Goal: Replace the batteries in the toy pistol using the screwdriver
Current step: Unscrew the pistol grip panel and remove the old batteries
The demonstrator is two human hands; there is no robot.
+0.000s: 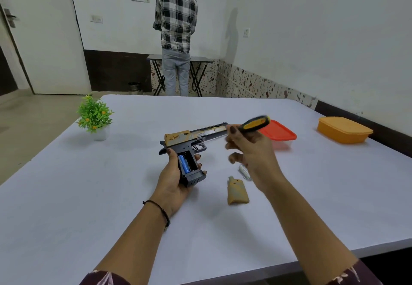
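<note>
You are holding the toy pistol [194, 137] over the bench [111, 195], blue batteries [184, 163] showing in its open grip; your left hand [172, 180] is wrapping its fingers round that grip. Just right, your right hand [249, 151] is pinching the screwdriver [254, 124], the grip cover [237, 192] lying nearer.

Plain office-like room: white table [111, 195], folding table [201, 58], door [44, 39] (white walls [312, 28]).

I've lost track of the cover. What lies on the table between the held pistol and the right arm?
Head view: the tan cover lies flat there on the table, a small clear item just beyond.
</note>
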